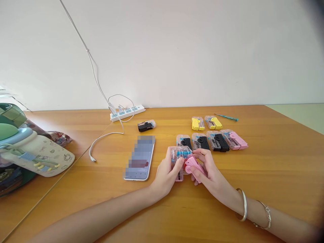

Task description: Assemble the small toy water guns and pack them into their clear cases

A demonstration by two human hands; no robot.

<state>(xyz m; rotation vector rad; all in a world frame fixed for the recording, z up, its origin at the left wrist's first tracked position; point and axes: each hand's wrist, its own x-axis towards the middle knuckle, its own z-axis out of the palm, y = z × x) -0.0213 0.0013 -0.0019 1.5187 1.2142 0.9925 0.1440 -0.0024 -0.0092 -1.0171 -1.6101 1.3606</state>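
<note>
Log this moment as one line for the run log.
Left hand: holds clear plastic case | Right hand: pinches pink plastic piece | Nearby: row of cases, phone

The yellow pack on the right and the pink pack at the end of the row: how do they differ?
The yellow pack has a yellow piece, while the pink pack has a pink one. The yellow pack lies in the back row, farther from the person than the pink pack. The yellow pack sits beside another yellow pack, while the pink pack sits beside a black pack. Both are clear plastic cases lying on the wooden table.
</note>
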